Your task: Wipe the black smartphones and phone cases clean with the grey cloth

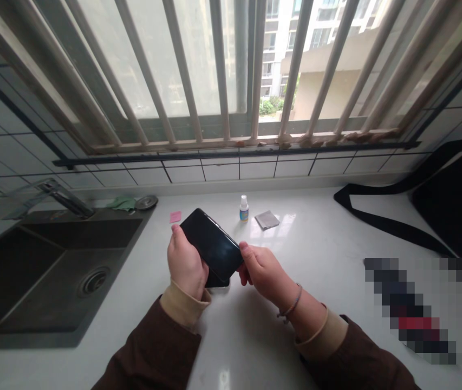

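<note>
A black smartphone [214,244] is held tilted above the white counter, its dark glossy screen facing me. My left hand [186,262] grips its left end, thumb along the edge and the other fingers hidden behind. At the right end, my right hand [261,268] pinches the lower corner between thumb and fingers. Beneath the phone, partly covered by it, another dark flat object with a pale rim [218,283] shows on the counter. Beyond the phone stand a small white-capped spray bottle [244,210] and a folded grey cloth [267,220].
On the left is a dark sink [104,246] with a chrome faucet [68,197]. A green cloth [123,203] and a round metal strainer [146,202] lie on its back rim. A pink slip [175,216] lies nearby. A black bag [454,200] with its strap sits at right, near a blurred-out item.
</note>
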Demonstrator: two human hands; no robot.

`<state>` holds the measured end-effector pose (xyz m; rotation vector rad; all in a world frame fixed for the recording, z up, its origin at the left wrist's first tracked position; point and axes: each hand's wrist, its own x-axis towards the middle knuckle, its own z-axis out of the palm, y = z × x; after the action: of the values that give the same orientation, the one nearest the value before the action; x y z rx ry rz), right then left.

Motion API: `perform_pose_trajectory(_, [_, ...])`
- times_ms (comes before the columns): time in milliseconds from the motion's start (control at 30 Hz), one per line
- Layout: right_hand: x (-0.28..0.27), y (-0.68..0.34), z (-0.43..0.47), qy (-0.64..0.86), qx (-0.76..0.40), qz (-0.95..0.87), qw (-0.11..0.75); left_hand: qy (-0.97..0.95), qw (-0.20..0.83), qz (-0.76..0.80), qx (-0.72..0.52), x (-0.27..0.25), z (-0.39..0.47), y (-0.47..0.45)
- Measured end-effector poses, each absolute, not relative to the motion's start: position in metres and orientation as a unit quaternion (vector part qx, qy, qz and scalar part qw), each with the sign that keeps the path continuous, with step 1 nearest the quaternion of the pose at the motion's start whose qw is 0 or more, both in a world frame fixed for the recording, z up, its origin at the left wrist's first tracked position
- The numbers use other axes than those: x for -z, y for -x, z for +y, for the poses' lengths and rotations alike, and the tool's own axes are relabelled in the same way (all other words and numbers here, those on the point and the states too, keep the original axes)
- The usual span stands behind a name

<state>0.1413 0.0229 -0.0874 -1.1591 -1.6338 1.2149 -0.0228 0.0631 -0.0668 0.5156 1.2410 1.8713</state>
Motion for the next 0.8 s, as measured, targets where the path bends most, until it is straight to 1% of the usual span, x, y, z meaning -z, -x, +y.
perform_pose_trajectory(133, [0.0884,-0.1421,0.0256,0.507,-0.418,-0.636,0.404,-0.184,0.465,0.449,-0.740,0.0670,0.0644,0.0209])
perform_pose_trajectory(233, [0.0880,-0.1433,0.0286,0.528,-0.410,-0.611,0.424,-0.225,0.461,0.447,-0.733,0.0708,0.0627,0.0205])
perform_pose_trajectory(300, [0.0864,-0.1429,0.0289,0.505,-0.464,-0.588,0.430,-0.247,0.433,0.466,-0.731,0.0723,0.0605,0.0212])
perform_pose_trajectory(333, [0.0852,-0.1423,0.0285,0.482,-0.507,-0.580,0.418,-0.251,0.416,0.474,-0.734,0.0723,0.0595,0.0216])
perform_pose_trajectory(400, [0.0831,-0.1403,0.0266,0.425,-0.593,-0.581,0.360,-0.251,0.388,0.481,-0.745,0.0711,0.0583,0.0221])
perform_pose_trajectory(467, [0.0819,-0.1378,0.0239,0.375,-0.642,-0.598,0.300,-0.250,0.374,0.477,-0.755,0.0692,0.0582,0.0215])
perform_pose_trajectory(533, [0.0818,-0.1359,0.0214,0.352,-0.651,-0.611,0.279,-0.249,0.372,0.472,-0.760,0.0674,0.0587,0.0200])
perform_pose_trajectory(667, [0.0832,-0.1357,0.0197,0.353,-0.653,-0.604,0.290,-0.245,0.387,0.461,-0.760,0.0663,0.0593,0.0177])
perform_pose_trajectory(733, [0.0841,-0.1369,0.0207,0.335,-0.665,-0.609,0.275,-0.238,0.395,0.458,-0.760,0.0666,0.0592,0.0184])
perform_pose_trajectory(800, [0.0854,-0.1385,0.0228,0.307,-0.688,-0.592,0.288,-0.225,0.413,0.461,-0.752,0.0677,0.0595,0.0202])
